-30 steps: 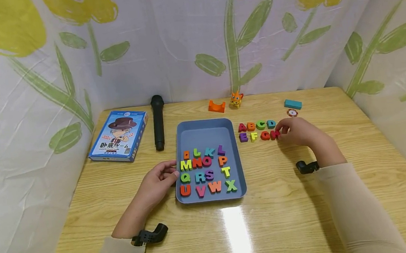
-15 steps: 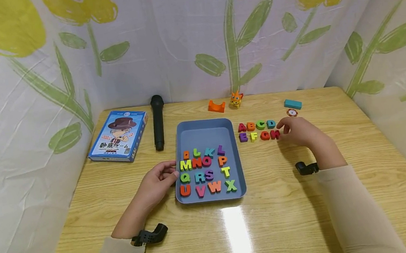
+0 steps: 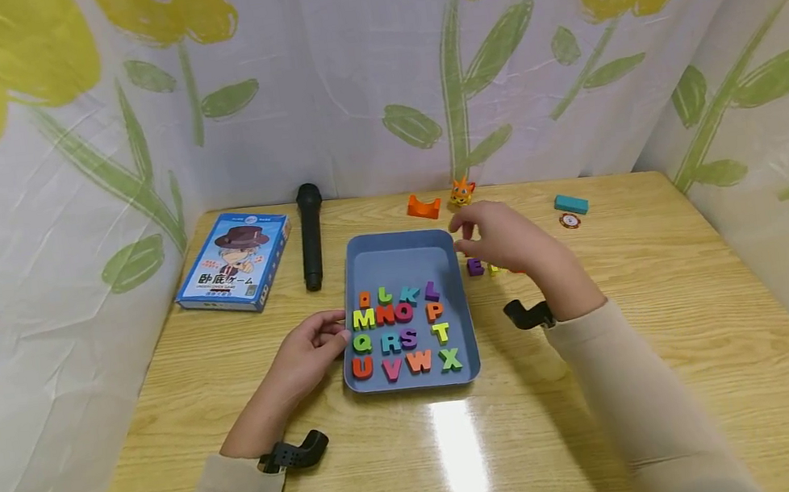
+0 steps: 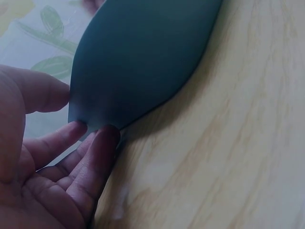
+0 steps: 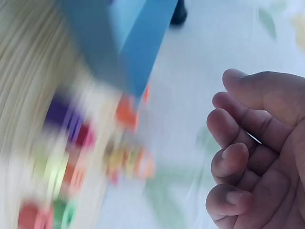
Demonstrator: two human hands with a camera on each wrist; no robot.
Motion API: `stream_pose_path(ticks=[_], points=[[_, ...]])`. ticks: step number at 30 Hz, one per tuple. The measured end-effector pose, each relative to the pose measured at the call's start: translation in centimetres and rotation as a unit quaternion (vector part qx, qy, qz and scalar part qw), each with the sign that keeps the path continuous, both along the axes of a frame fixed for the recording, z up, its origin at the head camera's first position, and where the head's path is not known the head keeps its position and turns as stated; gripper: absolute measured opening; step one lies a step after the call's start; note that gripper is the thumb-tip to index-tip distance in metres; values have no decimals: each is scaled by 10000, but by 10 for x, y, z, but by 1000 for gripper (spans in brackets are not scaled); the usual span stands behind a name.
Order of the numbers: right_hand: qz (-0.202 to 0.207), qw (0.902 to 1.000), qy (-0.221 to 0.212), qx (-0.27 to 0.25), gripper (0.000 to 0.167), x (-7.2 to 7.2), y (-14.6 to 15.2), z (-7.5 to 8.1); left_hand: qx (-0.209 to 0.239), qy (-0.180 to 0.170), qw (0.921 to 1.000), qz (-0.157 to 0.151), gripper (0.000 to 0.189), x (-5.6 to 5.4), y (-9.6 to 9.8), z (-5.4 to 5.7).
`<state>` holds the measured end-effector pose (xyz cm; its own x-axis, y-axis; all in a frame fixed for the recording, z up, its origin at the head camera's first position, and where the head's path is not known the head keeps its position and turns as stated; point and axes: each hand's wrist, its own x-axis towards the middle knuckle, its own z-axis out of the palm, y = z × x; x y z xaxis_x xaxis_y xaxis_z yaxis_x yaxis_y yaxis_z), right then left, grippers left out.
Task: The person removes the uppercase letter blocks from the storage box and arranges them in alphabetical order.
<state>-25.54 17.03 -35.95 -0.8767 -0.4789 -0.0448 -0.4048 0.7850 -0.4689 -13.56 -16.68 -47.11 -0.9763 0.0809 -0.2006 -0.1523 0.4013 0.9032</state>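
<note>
A grey-blue tray [image 3: 399, 258] holds several rows of coloured letter blocks, including a yellow M [image 3: 363, 319] and a green X [image 3: 450, 360]. My left hand [image 3: 311, 358] rests against the tray's left wall, thumb and fingertips touching its outside. Above the tray's far right corner is my right hand [image 3: 499, 238], fingers loosely bent and nothing between them in the right wrist view. It hides most of the letters standing right of the tray; a purple E [image 3: 475, 268] shows beside it. Those letters are blurred in the right wrist view.
A blue game box [image 3: 234, 262] and a black microphone [image 3: 311, 235] lie left of the tray. Behind it are an orange curved piece [image 3: 423, 208] and an orange-yellow animal figure [image 3: 462, 193]. At the right are a teal block [image 3: 571, 204] and a round chip [image 3: 570, 221].
My right hand has left the red H at the end of the letter row and moved left to the tray's far right corner. My left hand stays at the tray. The head view shifted slightly.
</note>
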Motion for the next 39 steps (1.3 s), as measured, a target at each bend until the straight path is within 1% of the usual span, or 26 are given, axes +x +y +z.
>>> stream_pose_path(ticks=[3,6,10,14,18,22,30,39], points=[[437,9990,20,-44,29,0,-41,-4,32,6,10000,-20,46,0,0,-1],[789,9968,-45,84,29,2,-76,-12,48,18,10000,-37,46,0,-1,-1],[972,9939,-318,412,28,2,-112,-24,81,86,9999,-68,45,-1,-1,-2],[1082,9898,-568,738,25,0,-135,-33,100,130,9998,-58,45,-1,-1,-1],[1121,9858,-756,992,22,-2,-146,-39,121,127,9998,-53,45,0,-1,0],[1110,9831,-853,1178,20,-2,-150,-42,123,101,9999,-46,45,0,-1,0],[1011,9832,-783,1302,23,-2,-152,-47,99,172,9998,-60,45,-1,-2,-1],[998,9815,-666,1492,22,-3,-154,-53,103,89,9999,-44,45,-1,-2,-1]])
